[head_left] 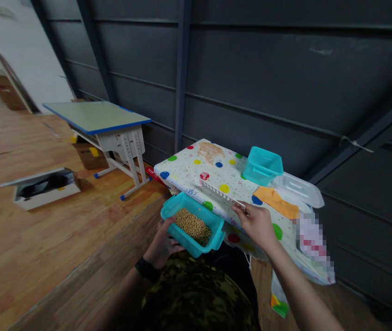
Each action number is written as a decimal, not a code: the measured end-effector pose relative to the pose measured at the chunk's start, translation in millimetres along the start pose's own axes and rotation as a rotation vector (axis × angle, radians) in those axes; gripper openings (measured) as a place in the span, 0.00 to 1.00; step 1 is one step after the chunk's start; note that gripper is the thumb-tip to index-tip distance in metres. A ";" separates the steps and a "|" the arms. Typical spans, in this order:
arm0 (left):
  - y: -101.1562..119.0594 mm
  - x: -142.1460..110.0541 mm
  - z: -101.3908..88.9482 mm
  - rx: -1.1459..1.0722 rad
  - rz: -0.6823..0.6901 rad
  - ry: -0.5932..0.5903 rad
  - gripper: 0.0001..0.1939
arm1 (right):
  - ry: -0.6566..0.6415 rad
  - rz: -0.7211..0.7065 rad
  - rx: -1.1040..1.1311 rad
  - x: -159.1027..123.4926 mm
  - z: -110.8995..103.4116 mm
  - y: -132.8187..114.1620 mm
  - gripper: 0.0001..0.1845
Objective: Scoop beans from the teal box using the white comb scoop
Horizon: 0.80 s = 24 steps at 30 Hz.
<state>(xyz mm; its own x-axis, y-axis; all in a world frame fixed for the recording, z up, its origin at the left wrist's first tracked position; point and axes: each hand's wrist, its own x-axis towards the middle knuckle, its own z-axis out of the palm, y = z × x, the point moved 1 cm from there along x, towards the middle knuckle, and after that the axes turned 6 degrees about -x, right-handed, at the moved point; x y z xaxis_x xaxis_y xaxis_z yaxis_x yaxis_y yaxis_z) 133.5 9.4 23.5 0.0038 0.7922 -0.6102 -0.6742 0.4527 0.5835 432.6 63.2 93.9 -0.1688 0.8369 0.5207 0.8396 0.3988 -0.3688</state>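
Note:
My left hand [161, 243] is closed on the near-left rim of a teal plastic container [198, 252], held off the table's front edge. Yellow soybeans [193, 226] lie inside it, heaped over the bottom. In my right hand [256, 225] is one end of a thin white strip [221, 194] with a notched or slotted edge; its exact kind is unclear. The strip extends leftward above the front part of the polka-dot tablecloth [191, 172]. Farther back on the cloth is a patch of small light-brown grains [210, 151], spread thin.
A second teal container [263, 166] stands at the table's back right. Beside it are clear plastic lids [301, 188] and an orange cloth [277, 201]. A dark panelled wall [268, 73] runs behind. To the left are a school desk [95, 115] and an open white box [47, 188] on the floor.

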 end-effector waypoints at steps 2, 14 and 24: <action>0.3 -0.2 -0.3 -0.006 0.001 0.005 0.30 | -0.013 0.003 0.019 0.1 0.3 -0.4 0.17; 2.2 0.5 -1.3 -0.001 0.006 0.037 0.30 | 0.033 0.071 0.006 18.1 -12.6 19.8 0.33; -0.4 2.8 -3.2 0.002 -0.008 0.012 0.30 | 0.019 0.066 -0.004 54.9 20.4 38.7 0.13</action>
<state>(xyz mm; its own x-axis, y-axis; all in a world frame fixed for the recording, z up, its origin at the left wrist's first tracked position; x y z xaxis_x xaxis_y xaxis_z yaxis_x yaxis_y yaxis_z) 131.4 10.1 19.9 0.0007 0.7835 -0.6213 -0.6728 0.4600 0.5793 445.3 132.3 92.4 -0.1035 0.8539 0.5101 0.8505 0.3419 -0.3998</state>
